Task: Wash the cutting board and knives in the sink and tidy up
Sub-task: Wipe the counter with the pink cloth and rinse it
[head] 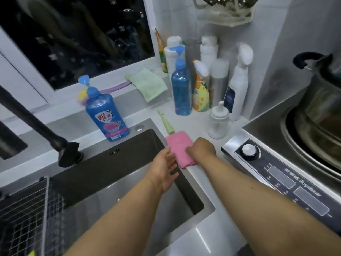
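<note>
I see my right hand (202, 147) pinching the folded pink cloth (180, 148) on the white table (201, 170); left hand (164, 168) spread, touching its near-left edge

we count two hands, left (164, 168) and right (202, 147); two cloths, one pink (180, 147) and one green (147, 84); two blue bottles, one by the sink (107, 115) and one in the corner (181, 89); one sink (114, 163); one faucet (42, 130); one wire rack (24, 215); one stove knob (248, 150).
</note>
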The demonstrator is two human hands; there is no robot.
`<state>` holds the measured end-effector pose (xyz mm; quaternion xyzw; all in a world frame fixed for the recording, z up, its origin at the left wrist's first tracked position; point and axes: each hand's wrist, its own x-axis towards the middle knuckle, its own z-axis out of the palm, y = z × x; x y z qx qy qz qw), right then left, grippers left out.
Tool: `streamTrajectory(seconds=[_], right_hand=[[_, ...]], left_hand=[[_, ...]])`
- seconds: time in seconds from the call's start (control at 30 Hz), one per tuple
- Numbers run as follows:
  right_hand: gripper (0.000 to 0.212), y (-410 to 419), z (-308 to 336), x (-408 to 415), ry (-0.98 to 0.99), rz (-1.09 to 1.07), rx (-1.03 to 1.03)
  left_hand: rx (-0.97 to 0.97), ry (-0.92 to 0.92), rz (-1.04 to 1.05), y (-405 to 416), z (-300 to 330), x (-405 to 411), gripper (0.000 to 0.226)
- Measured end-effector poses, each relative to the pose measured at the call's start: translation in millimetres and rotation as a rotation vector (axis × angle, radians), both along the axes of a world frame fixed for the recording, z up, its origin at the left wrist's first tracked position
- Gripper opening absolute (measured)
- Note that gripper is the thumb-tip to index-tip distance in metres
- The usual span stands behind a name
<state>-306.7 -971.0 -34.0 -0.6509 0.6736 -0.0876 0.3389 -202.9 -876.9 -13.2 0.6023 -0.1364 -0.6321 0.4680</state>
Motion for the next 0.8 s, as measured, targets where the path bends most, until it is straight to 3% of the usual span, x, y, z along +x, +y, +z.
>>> streamTrajectory(seconds=[0.17,0.27,0.37,0.53,0.63,0.73,0.8], right_hand=[[0.03,-13,20,5,-0.179,-0.025,-0.019],[0.017,-7,52,1,-0.196,-0.025,-0.307],[0.02,6,69,-5,0.018,0.137,-0.573],[0.034,20,37,-13,0.28,0.449,-0.37],[0.044,18,10,-21,0.285,0.548,-0.407],[0.075,19,-19,-18,0.26,0.671,-0.323],[0.08,20,-36,-15,0.273,0.683,-0.314]], left_hand=[[-0.017,-0.315,-0.037,-22,-7,12,0.03],[-0.049,-0.514,-0.031,-42,2,28,0.026],[-0.071,-0.595,-0.052,-71,-1,44,0.021],[-0.107,-0.799,-0.21,-114,-11,57,0.038],[-0.067,-0.908,-0.366,-137,-30,65,0.041],[0.014,-1.117,-0.553,-155,-39,66,0.038],[0.011,-1.229,-0.543,-161,-37,66,0.033]])
